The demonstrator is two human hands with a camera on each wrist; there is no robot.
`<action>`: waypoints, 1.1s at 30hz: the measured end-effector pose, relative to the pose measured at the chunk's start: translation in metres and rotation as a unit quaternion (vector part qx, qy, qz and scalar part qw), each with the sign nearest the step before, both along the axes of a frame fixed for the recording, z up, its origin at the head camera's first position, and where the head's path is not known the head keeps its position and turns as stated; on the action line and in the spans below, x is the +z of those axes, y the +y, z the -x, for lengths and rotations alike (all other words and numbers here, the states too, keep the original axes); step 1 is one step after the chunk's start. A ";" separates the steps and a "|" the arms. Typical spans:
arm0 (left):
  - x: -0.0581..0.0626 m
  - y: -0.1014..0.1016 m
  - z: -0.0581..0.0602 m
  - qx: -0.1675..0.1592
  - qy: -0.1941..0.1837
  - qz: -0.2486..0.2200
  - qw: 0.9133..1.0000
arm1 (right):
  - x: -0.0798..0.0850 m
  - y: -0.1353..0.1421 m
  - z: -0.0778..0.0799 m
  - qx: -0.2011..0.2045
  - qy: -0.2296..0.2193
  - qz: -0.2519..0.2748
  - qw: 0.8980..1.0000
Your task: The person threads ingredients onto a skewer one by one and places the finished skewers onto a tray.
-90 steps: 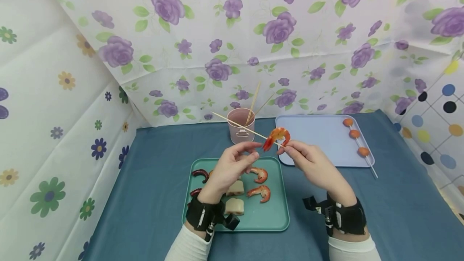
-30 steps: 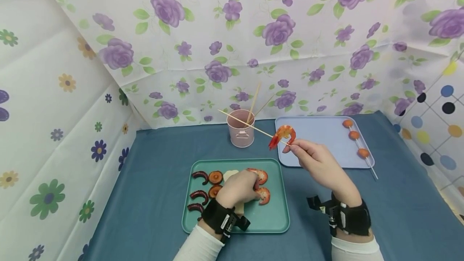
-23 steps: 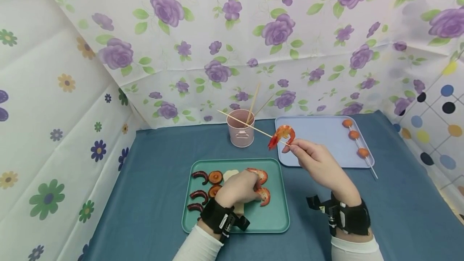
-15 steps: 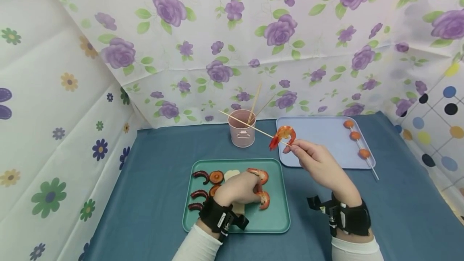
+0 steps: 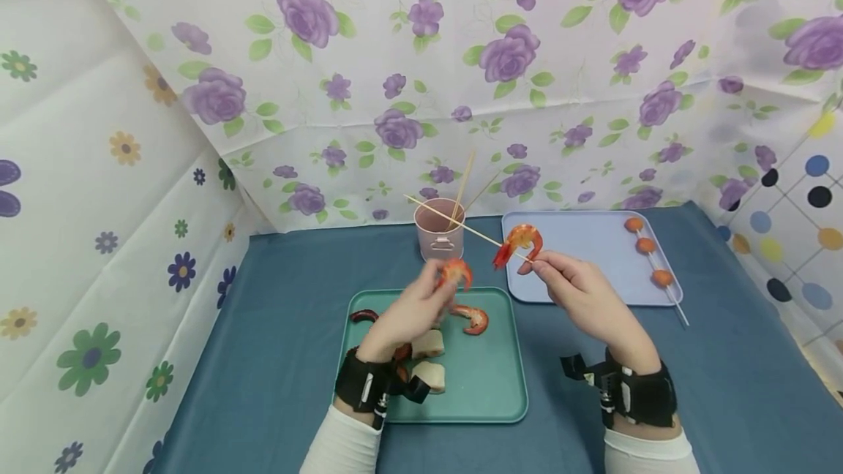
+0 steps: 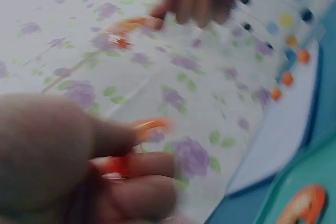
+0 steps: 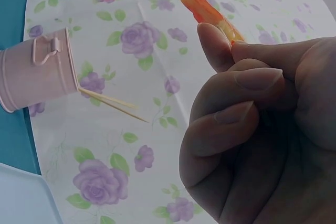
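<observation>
My right hand (image 5: 576,287) pinches a thin wooden skewer (image 5: 454,222) near its lower end. One curled orange shrimp (image 5: 523,238) is threaded on it close to the fingertips, and the skewer's bare end points up and left. My left hand (image 5: 411,309) pinches a second shrimp (image 5: 456,271) between thumb and fingers, lifted above the back edge of the green tray (image 5: 484,393); it looks blurred in the left wrist view. On that tray lie another shrimp (image 5: 473,319), pale blocks (image 5: 428,343) and a dark curled piece (image 5: 364,315). My left forearm covers the tray's left part.
Behind the green tray stands a pink bucket (image 5: 440,243) holding a few skewers (image 5: 463,181). At the back right is a pale blue tray (image 5: 573,251), with a finished-looking skewer of orange balls (image 5: 644,245) along its right edge. Patterned cloth (image 5: 395,93) hangs behind the table.
My left hand has picked up a shrimp from the green tray and raised it up toward the skewer. My right hand has barely moved with the skewer and its shrimp.
</observation>
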State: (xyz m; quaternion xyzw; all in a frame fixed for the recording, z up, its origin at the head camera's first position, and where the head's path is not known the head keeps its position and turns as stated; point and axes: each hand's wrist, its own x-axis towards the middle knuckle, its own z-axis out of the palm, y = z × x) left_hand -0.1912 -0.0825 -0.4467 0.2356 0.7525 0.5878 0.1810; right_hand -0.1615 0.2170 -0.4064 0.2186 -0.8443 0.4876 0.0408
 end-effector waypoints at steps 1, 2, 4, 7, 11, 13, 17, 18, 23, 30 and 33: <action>0.002 -0.001 0.001 0.016 -0.009 -0.052 0.998 | 0.000 0.000 0.000 -0.001 -0.001 0.000 1.000; 0.004 -0.002 0.002 0.030 -0.019 -0.101 0.994 | 0.000 0.000 0.000 -0.002 -0.002 0.000 1.000; 0.007 -0.005 0.003 0.053 -0.040 -0.183 0.981 | 0.001 0.000 -0.001 -0.004 -0.004 0.000 1.000; 0.013 -0.009 0.003 0.070 -0.070 -0.247 0.964 | 0.001 0.000 -0.001 -0.005 -0.008 0.003 1.000; 0.016 -0.014 0.004 0.078 -0.083 -0.273 0.955 | 0.003 0.002 -0.002 0.001 -0.013 0.009 1.000; 0.015 -0.016 0.005 0.080 -0.080 -0.285 0.952 | 0.003 0.004 -0.003 0.007 -0.014 0.015 1.000; 0.016 -0.019 0.005 0.079 -0.075 -0.325 0.939 | 0.002 0.010 -0.005 0.018 -0.007 0.020 1.000; 0.017 -0.020 0.005 0.078 -0.078 -0.337 0.935 | 0.002 0.010 -0.005 0.020 -0.006 0.020 1.000; 0.019 -0.024 0.002 0.076 -0.100 -0.397 0.909 | 0.003 0.012 -0.006 0.024 0.001 0.012 1.000; 0.021 -0.027 0.001 0.067 -0.104 -0.433 0.893 | 0.002 0.012 -0.004 0.008 0.009 -0.003 1.000; 0.021 -0.027 0.001 0.057 -0.101 -0.432 0.895 | 0.002 0.012 -0.004 0.000 0.012 -0.007 1.000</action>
